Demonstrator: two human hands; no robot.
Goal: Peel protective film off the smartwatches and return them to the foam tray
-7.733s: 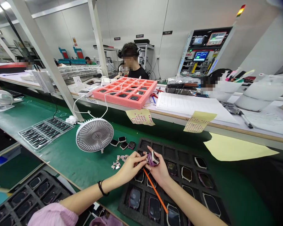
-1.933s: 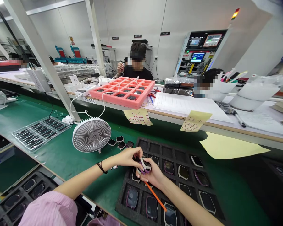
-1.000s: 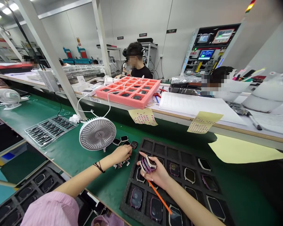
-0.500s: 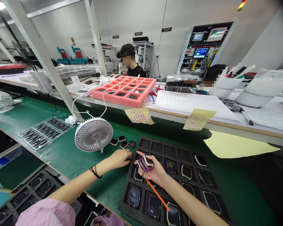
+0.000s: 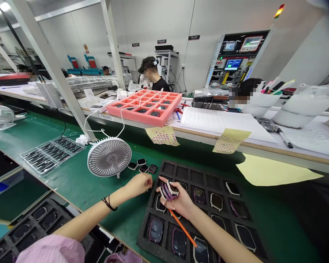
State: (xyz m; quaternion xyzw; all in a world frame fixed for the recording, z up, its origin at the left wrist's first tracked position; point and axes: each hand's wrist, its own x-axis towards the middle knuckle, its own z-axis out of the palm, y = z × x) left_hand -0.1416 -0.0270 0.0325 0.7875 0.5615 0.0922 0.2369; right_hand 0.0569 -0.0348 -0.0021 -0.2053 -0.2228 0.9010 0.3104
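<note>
My right hand [image 5: 178, 201] is closed around a small stack of smartwatch bodies [image 5: 167, 190], purple and white, held above the black foam tray [image 5: 199, 206]. An orange stick [image 5: 182, 227] lies along that palm and wrist. My left hand [image 5: 138, 183] hovers just left of the tray with its fingers curled in a pinch over the green mat; what they grip is too small to make out. The tray's pockets hold several watch bodies, with empty pockets along the far row.
A small white fan [image 5: 109, 157] stands left of the tray, with three loose watch bodies [image 5: 142, 166] beside it. A clear parts tray [image 5: 52, 153] lies further left. Beyond a raised shelf sit a pink foam tray [image 5: 146, 106], papers and other workers.
My left hand left the watch stack, reached down to the mat beside the tray among small parts, and is now lifted slightly with fingers pinched. The right hand kept holding the stack.
</note>
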